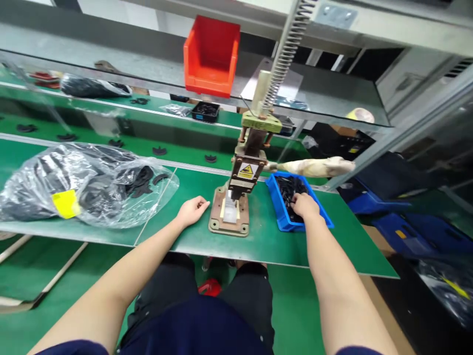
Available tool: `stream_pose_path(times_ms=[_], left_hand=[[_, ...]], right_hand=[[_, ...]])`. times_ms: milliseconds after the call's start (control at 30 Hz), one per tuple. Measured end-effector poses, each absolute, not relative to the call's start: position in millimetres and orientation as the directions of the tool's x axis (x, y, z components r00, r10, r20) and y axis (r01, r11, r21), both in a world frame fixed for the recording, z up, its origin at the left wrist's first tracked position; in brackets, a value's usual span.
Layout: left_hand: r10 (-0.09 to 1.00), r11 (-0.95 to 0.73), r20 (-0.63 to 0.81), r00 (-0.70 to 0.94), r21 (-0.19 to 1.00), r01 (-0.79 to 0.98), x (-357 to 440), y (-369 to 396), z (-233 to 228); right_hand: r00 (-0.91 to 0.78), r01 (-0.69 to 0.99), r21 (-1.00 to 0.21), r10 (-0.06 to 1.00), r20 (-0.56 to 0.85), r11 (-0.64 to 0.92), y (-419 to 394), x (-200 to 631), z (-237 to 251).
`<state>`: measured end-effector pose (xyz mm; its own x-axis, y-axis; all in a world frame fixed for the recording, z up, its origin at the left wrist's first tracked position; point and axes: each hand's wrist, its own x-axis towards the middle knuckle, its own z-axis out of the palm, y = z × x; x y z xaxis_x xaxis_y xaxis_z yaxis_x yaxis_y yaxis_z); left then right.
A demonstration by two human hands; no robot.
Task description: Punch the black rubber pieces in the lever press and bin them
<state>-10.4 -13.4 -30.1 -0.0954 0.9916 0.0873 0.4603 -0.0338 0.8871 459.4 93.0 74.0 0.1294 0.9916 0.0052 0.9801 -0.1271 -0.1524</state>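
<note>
My left hand (192,210) rests on the green bench top, just left of the hand press's base (228,228). Its fingers are curled in, and whatever may be in them is hidden. A pale clear block (230,212) stands on that base under the press head (245,172), which bears a yellow warning label. To the right, my right hand (305,204) reaches into a blue bin (284,223) of small black parts (290,187). Its fingers are bent together among the parts; what they grip is too small to make out.
A clear plastic bag (99,187) of black curved pieces lies on the left. The press's wrapped lever (314,167) sticks out above the blue bin. Behind, black curved pieces (159,151) sit spaced along a green strip. An orange bin (211,56) stands on the shelf above.
</note>
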Motion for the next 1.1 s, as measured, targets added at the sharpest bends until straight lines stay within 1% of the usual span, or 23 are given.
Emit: stream_pose_path(times_ms=[133,200,233,300,367,400,467,533,600,667,767,833,967,1033,1100], left_hand=[[0.990,-0.035,0.087,-0.115,0.920,0.391,-13,-11,-31],[0.990,-0.041,0.085,-0.114,0.938,0.344,-16,-10,-33],[0.989,-0.046,0.088,-0.121,0.949,0.313,-17,-11,-33],[0.982,-0.057,0.097,-0.159,0.969,0.242,-14,-19,-34],[0.976,-0.080,0.116,-0.186,0.978,0.191,-6,-37,-31],[0.975,-0.102,0.135,-0.175,0.977,0.186,0,-50,-27],[0.977,-0.169,0.191,-0.091,0.964,0.206,13,-80,-16],[0.964,-0.262,0.265,0.022,0.935,0.240,27,-109,-1],[0.925,-0.378,0.352,0.139,0.888,0.264,37,-130,12],[0.867,-0.494,0.443,0.229,0.829,0.264,43,-141,20],[0.782,-0.617,0.552,0.288,0.749,0.241,45,-146,24],[0.750,-0.657,0.590,0.298,0.718,0.231,46,-146,24],[0.723,-0.687,0.614,0.317,0.690,0.229,48,-146,24],[0.714,-0.694,0.611,0.341,0.682,0.231,46,-141,23],[0.728,-0.682,0.599,0.334,0.681,0.267,41,-127,20]], right_hand=[[0.182,0.948,-0.295,0.966,0.185,-0.122,80,456,90],[0.186,0.920,-0.385,0.942,0.280,-0.067,63,446,93],[0.165,0.904,-0.427,0.935,0.316,-0.015,51,439,92],[0.076,0.857,-0.500,0.931,0.357,0.121,19,417,82],[-0.060,0.786,-0.556,0.928,0.366,0.270,-20,387,66],[-0.128,0.745,-0.577,0.920,0.371,0.336,-41,371,56],[-0.245,0.656,-0.614,0.893,0.377,0.439,-79,340,39],[-0.323,0.575,-0.648,0.866,0.382,0.500,-109,314,28],[-0.389,0.495,-0.662,0.825,0.410,0.563,-127,298,23],[-0.452,0.417,-0.636,0.755,0.475,0.650,-135,290,23],[-0.518,0.344,-0.573,0.660,0.544,0.743,-136,287,24],[-0.528,0.348,-0.562,0.652,0.544,0.750,-135,287,25],[-0.512,0.372,-0.562,0.669,0.539,0.738,-137,284,23],[-0.524,0.383,-0.580,0.686,0.505,0.719,-134,285,25],[-0.526,0.439,-0.569,0.712,0.464,0.695,-126,291,33]])
